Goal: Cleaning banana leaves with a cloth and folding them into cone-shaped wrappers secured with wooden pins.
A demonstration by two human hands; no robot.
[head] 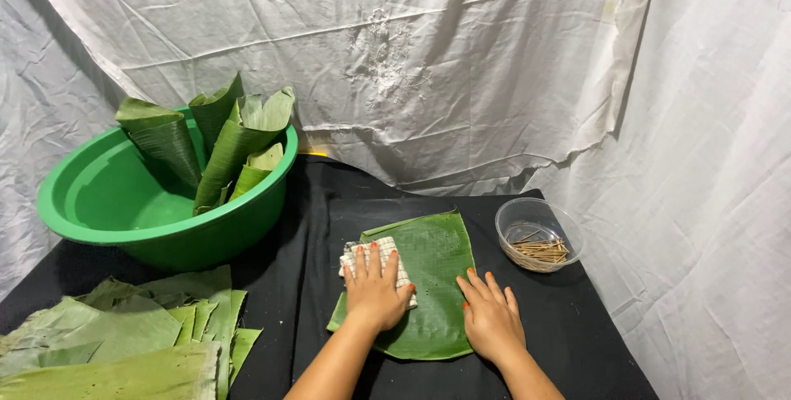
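Table: black cloth [313, 227] covered it.
Back left: green basin [99, 227].
Front left: a stack of leaves [124, 334].
Centre: one leaf [437, 268], lying flat.
Right: clear bowl [540, 233], just beside that leaf.

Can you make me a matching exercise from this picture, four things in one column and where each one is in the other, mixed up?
Things:
1. Cloth
2. Sticks
3. Leaf cones
4. Leaf pile

Places:
A. In the clear bowl at the right
B. Standing in the green basin
C. Under the left hand on the flat leaf
D. On the black table at the near left

Pairs: 1-C, 2-A, 3-B, 4-D
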